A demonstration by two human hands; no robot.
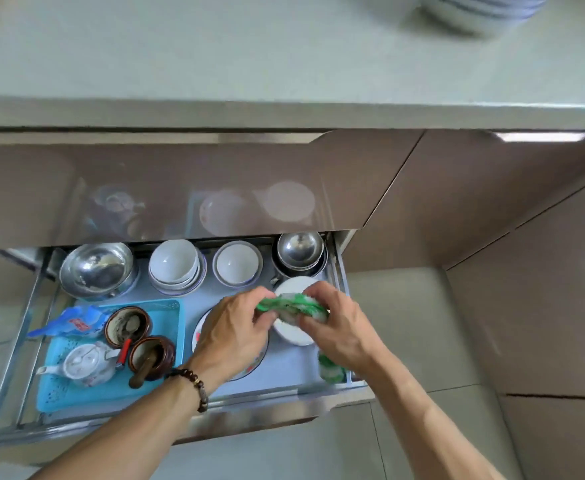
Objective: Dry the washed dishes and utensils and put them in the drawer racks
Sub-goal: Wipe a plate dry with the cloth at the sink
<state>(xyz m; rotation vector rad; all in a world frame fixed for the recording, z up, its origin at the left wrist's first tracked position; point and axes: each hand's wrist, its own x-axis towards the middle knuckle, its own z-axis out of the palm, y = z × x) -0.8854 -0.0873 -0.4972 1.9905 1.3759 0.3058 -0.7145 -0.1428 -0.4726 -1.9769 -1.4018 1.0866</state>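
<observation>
My two hands are over the open drawer (14, 403), on its right side. My left hand (232, 329) has the fingers curled around the left end of a green and white cloth (293, 306), and my right hand (336, 322) pinches the right end of the same cloth. The cloth is pressed on a white bowl (293, 332) which I hold between both hands, above the right part of the drawer. One more end of the cloth hangs down under my right wrist, near the right rim of the drawer.

Under my left hand lies a plate (249, 370) with a coloured pattern, flat on the drawer floor. At the far side stand, from left to right, a big steel bowl (95, 270), a stack of white bowls (175, 266), one more white bowl with a blue rim (237, 265), and a stack of steel bowls (299, 249). On the near left is a blue tray (166, 313) with a small teapot (86, 363), two brown pots (128, 325) and a blue packet (72, 322). I wear a bead bracelet (194, 382) on the left wrist. The table (215, 53) is above the drawer, with a blurred stack of dishes (481, 12) at its far right.
</observation>
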